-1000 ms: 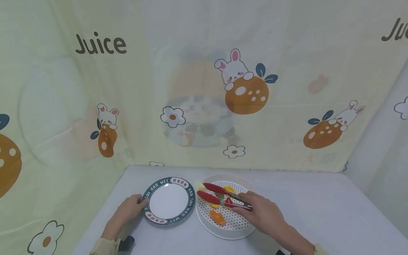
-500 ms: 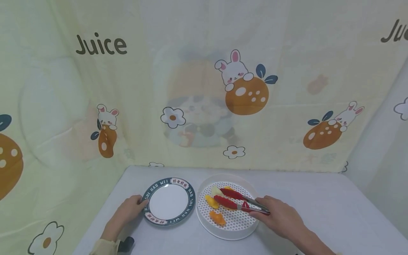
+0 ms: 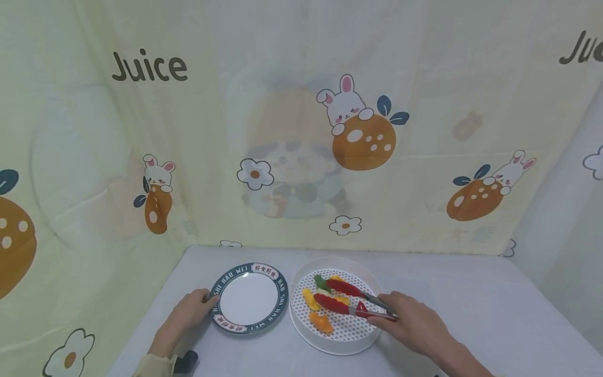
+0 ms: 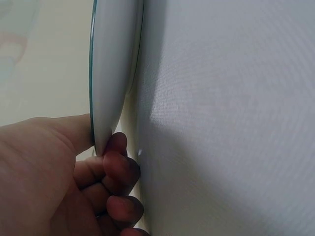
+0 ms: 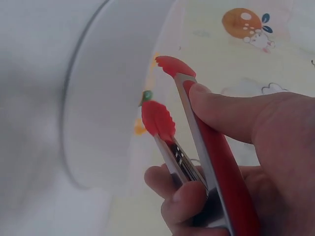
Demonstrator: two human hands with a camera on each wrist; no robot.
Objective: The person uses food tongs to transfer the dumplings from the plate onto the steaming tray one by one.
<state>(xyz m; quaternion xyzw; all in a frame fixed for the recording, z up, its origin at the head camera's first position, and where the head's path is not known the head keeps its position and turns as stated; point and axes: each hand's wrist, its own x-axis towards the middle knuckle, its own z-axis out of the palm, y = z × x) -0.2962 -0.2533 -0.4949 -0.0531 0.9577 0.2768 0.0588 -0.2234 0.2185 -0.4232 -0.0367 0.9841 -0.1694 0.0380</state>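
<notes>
My left hand [image 3: 190,309] pinches the left rim of a white plate [image 3: 249,297] with a dark green lettered border. In the left wrist view the thumb lies on its face and curled fingers [image 4: 120,167] sit under the edge. My right hand [image 3: 414,319] grips metal tongs [image 5: 197,142] with red tips. Those tips stand apart, over a round white tray [image 3: 306,337] with a perforated floor. Near them lie a green piece [image 3: 321,283], yellow pieces [image 3: 311,299] and an orange piece [image 3: 321,322]. A pale piece [image 3: 323,292] shows partly between the tips.
The plate and tray stand side by side on a white-covered table [image 3: 447,293]. Behind them hangs a printed curtain [image 3: 292,230]. A small red piece [image 3: 361,306] lies in the tray behind the tongs' arms.
The tongs have moved right and back over the middle of the tray, bringing the pale piece from the left rim. The green piece has come into fuller view. The left hand stays put.
</notes>
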